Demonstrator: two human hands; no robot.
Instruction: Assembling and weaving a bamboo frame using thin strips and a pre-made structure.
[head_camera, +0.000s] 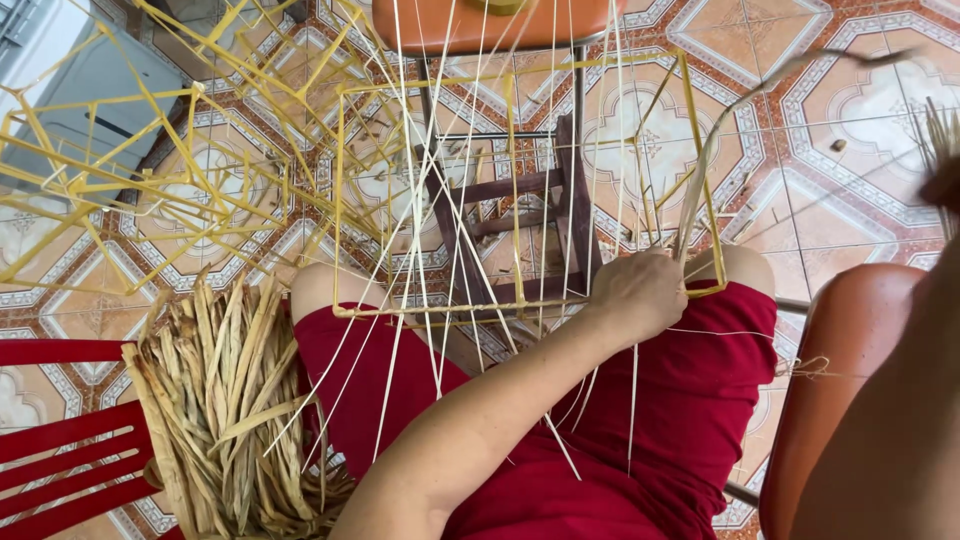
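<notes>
A yellow wire box frame (345, 200) rests on my lap, over red shorts (690, 400), with several pale thin strands (455, 150) strung across it. My left hand (640, 295) is closed on the frame's near right corner and pinches a long flat fibre strip (720, 130) that curves up to the right. My right hand (945, 185) is blurred at the right edge; a tuft of fibre strands (938, 125) sticks up from it. My right forearm fills the lower right corner.
A thick bundle of dried flat fibres (230, 400) lies on a red slatted chair (60, 440) at the left. More yellow frames (150, 180) are piled at the upper left. An orange stool (480, 25) stands ahead, an orange seat (840, 330) at the right, on patterned floor tiles.
</notes>
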